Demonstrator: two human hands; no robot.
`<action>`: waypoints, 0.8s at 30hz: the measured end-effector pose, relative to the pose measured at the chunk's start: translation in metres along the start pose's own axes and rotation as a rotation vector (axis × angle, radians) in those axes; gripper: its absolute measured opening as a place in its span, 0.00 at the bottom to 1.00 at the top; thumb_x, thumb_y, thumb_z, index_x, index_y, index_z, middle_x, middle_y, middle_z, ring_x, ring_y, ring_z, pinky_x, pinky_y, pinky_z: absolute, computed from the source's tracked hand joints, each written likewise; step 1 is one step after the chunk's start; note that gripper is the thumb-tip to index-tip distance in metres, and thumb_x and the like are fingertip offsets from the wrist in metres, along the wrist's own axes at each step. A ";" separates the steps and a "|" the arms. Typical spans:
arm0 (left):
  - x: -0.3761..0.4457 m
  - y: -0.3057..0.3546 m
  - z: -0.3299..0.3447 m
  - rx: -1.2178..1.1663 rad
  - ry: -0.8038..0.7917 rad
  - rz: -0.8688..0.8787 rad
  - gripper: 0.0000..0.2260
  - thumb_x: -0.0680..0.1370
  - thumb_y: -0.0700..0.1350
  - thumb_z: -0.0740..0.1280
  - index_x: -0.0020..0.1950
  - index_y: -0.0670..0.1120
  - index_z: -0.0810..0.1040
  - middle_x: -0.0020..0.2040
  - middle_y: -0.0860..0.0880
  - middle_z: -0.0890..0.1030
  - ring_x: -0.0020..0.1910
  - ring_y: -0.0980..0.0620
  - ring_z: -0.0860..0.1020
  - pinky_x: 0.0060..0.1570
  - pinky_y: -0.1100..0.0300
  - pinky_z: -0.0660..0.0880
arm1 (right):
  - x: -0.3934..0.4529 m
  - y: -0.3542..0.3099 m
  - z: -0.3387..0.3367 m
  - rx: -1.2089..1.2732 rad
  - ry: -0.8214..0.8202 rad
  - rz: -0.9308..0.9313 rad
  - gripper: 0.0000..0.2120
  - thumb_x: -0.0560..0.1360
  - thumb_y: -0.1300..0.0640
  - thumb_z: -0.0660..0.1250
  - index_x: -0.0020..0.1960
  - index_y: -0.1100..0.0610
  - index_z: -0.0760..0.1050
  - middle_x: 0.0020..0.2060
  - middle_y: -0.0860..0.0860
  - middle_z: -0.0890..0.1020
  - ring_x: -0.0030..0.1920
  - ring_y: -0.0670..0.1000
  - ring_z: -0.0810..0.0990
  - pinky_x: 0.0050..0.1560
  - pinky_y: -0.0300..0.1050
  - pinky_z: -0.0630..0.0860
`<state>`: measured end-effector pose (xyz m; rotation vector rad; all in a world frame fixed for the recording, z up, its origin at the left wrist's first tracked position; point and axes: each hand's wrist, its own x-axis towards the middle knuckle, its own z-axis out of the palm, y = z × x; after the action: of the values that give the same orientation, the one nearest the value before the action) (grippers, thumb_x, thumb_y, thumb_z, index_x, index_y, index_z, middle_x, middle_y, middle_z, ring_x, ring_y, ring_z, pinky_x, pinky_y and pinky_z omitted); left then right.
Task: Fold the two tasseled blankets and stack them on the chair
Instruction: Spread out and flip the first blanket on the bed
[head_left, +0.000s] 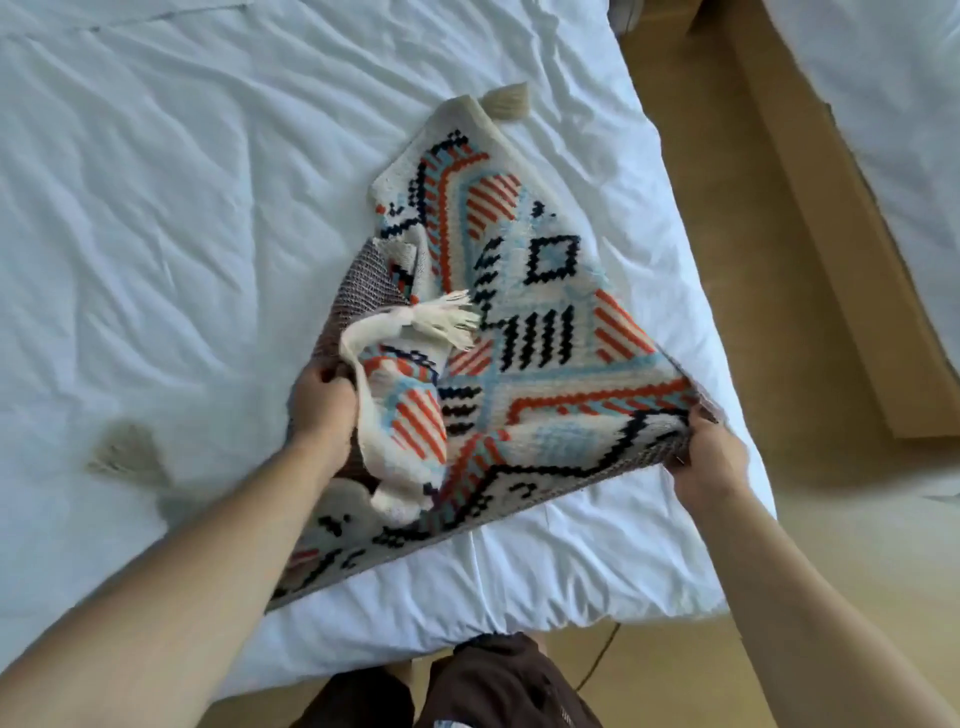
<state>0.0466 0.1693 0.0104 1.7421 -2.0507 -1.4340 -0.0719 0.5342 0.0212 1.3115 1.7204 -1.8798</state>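
Observation:
A woven blanket (535, 291) patterned in cream, orange, light blue and black lies partly bunched on the white bed. My left hand (323, 410) grips its folded-over left edge, where a white tassel (447, 319) flops across the fabric. My right hand (709, 457) pinches the blanket's right corner and lifts it off the sheet. A beige tassel (506, 101) sticks out at the blanket's far corner. Another beige tassel (130, 454) lies on the sheet to the left, blurred. No second blanket or chair is in view.
The white bed sheet (182, 208) is wrinkled and stretches left and far. The bed's corner (717, 597) is just right of my right arm. A tan floor (701, 208) runs along the right, with a brown board (841, 260) and another white bed (893, 104) beyond.

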 end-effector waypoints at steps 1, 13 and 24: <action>0.024 -0.004 -0.028 -0.115 0.103 -0.064 0.10 0.75 0.45 0.67 0.53 0.44 0.82 0.52 0.40 0.85 0.53 0.38 0.83 0.51 0.44 0.81 | 0.003 -0.007 -0.010 0.051 0.052 -0.007 0.06 0.81 0.60 0.66 0.47 0.52 0.79 0.58 0.57 0.83 0.41 0.51 0.81 0.50 0.54 0.81; -0.020 -0.091 -0.092 0.243 0.155 -0.206 0.31 0.80 0.69 0.57 0.63 0.42 0.75 0.60 0.38 0.79 0.58 0.36 0.78 0.56 0.42 0.75 | -0.005 0.086 -0.008 -0.561 -0.182 0.231 0.13 0.81 0.56 0.69 0.60 0.63 0.76 0.43 0.58 0.82 0.39 0.57 0.80 0.40 0.52 0.78; -0.031 -0.195 -0.122 0.660 -0.340 -0.261 0.65 0.53 0.73 0.77 0.83 0.52 0.52 0.83 0.46 0.54 0.81 0.42 0.55 0.77 0.45 0.61 | -0.119 0.143 0.104 -1.574 -0.847 -0.200 0.23 0.79 0.41 0.69 0.43 0.63 0.79 0.32 0.53 0.83 0.30 0.51 0.80 0.34 0.49 0.79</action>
<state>0.2714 0.1422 -0.0410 2.1843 -2.8080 -1.2653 0.0522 0.3615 0.0058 -0.2440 1.8956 -0.4150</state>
